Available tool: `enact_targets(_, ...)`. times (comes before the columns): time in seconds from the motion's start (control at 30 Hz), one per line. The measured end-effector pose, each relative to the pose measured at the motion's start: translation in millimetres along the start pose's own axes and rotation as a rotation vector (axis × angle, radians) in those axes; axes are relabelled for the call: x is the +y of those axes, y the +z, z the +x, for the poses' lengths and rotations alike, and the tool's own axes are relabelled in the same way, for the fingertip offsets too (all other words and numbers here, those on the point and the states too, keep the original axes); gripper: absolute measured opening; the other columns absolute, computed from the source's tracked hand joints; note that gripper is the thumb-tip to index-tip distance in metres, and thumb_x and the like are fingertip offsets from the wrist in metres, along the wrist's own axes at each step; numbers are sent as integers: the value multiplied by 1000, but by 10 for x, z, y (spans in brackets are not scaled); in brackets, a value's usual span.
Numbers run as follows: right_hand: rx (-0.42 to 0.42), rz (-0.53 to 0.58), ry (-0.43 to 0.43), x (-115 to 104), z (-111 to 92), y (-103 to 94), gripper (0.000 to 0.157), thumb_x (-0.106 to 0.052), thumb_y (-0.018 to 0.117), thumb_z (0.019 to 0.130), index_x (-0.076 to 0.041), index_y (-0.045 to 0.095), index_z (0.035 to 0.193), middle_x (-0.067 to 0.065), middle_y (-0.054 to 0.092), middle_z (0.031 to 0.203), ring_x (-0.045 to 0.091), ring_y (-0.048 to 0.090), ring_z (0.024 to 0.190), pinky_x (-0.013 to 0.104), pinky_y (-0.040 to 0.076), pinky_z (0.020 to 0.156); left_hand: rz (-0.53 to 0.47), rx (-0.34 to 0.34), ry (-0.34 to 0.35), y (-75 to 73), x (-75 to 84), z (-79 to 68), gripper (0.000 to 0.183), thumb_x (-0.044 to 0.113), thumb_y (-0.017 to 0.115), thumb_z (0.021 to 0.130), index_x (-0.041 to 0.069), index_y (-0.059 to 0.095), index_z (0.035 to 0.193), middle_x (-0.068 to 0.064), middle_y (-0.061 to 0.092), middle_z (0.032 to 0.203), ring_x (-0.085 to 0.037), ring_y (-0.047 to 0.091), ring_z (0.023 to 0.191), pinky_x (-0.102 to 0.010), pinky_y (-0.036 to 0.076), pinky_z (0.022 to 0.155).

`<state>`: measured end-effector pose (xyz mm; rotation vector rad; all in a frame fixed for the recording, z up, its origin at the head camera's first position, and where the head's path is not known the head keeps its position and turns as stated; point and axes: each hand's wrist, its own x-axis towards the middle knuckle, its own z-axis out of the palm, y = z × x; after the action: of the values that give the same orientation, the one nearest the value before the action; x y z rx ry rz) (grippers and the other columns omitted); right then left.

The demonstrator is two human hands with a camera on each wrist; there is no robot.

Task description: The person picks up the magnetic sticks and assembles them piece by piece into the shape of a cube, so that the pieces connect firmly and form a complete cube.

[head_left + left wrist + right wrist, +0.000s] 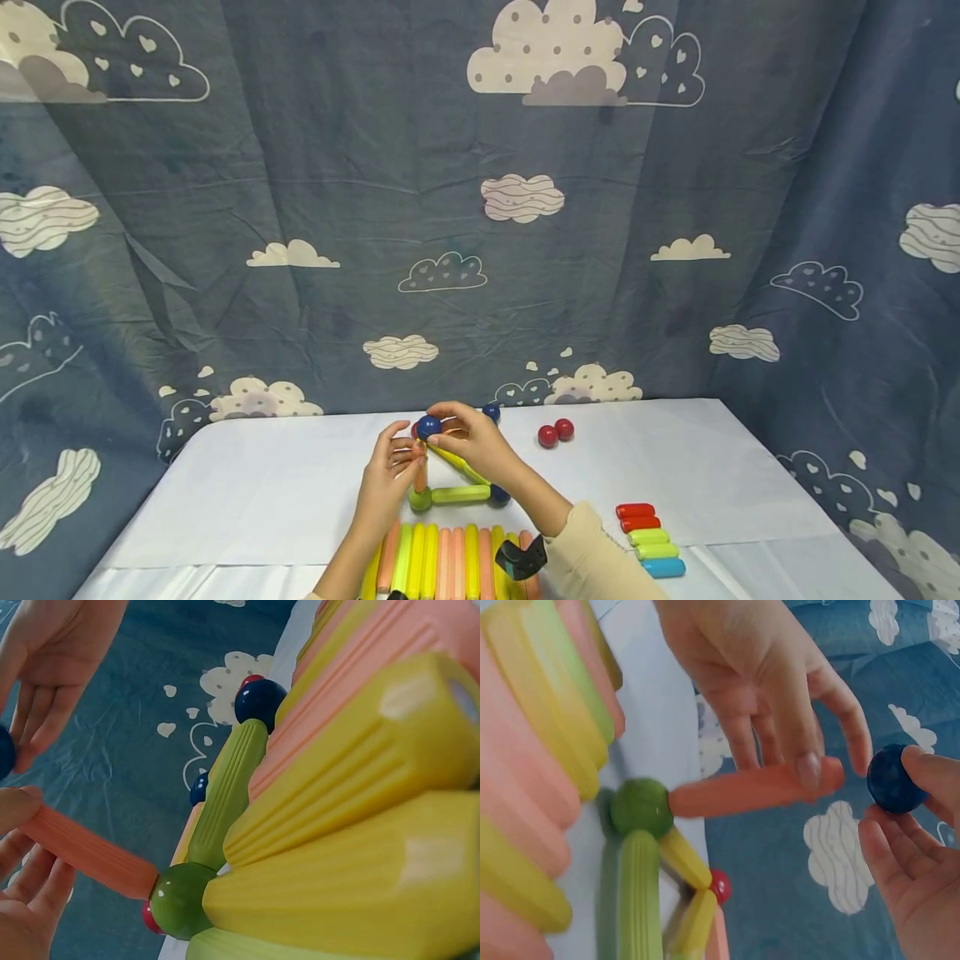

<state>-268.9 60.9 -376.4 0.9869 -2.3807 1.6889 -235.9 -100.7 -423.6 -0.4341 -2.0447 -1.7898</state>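
My left hand (pixel 388 477) grips an orange ribbed stick (pixel 94 851), thumb on one side and fingers behind. The stick stands upright from a green ball (pixel 642 808). Between thumb and fingers, my right hand (pixel 480 446) pinches a dark blue ball (pixel 895 778); a small gap separates it from the stick's free end in the right wrist view. From the green ball, a light green stick (pixel 461 495) runs to another blue ball (pixel 499 495) and a yellow stick (pixel 685 856) leads to a red ball (pixel 720 886). My hands partly cover the frame's far side.
A row of yellow, orange and green sticks (pixel 450 562) lies at the near table edge. Two red balls (pixel 548 436) sit at the back right. Several short red, green and blue sticks (pixel 648 537) lie at the right. A cloud-patterned curtain (pixel 450 208) hangs behind the white table (pixel 262 483).
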Motion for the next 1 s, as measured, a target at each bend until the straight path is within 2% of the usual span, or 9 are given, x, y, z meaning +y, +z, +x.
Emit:
enact_targets(0.13, -14, 11, -28, -138, -2, 74, 31, 3, 58, 84, 9, 52, 114, 21, 55, 109, 34, 57, 93, 38, 47, 80, 53, -21, 20, 2, 24, -7, 51, -5, 60, 83, 2, 38, 129, -15, 56, 99, -32, 58, 90, -39, 46, 82)
enact_targets(0.3, -14, 3, -34, -135, -13, 125, 31, 2, 59, 84, 9, 52, 113, 22, 55, 108, 35, 56, 94, 42, 46, 82, 127, -33, 42, 3, 54, -17, 51, 0, 59, 85, 5, 37, 131, -16, 56, 100, -31, 58, 89, -44, 46, 80)
enact_targets(0.5, -9, 26, -19, -139, -107, 33, 38, -1, 61, 84, 5, 50, 119, 21, 55, 110, 37, 54, 98, 46, 43, 85, 183, -51, 97, -3, 81, -21, 53, -8, 58, 83, 3, 40, 131, -18, 51, 106, -32, 57, 87, -45, 47, 78)
enact_targets(0.7, -31, 21, 32, -162, -412, -158, 48, -7, 64, 83, 0, 44, 126, 18, 51, 119, 39, 48, 105, 51, 38, 89, 229, -53, 165, -17, 91, -10, 53, -11, 58, 81, 0, 42, 130, -17, 48, 103, -32, 57, 86, -42, 49, 74)
enact_targets(0.9, -70, -12, 88, 156, -783, -326, 60, -15, 70, 78, -6, 42, 130, 14, 47, 125, 35, 46, 110, 46, 38, 91, 150, -26, 126, -24, 91, 17, 47, -6, 63, 79, 4, 49, 123, -14, 51, 101, -32, 55, 89, -43, 48, 76)
enact_targets(1.0, -102, -31, 167, 310, -964, -408, 64, -19, 72, 77, -10, 41, 131, 12, 45, 128, 34, 45, 112, 45, 38, 92, 109, -5, 89, -42, -32, 62, 42, 5, 66, 81, 12, 54, 120, -9, 51, 106, -30, 55, 91, -37, 49, 77)
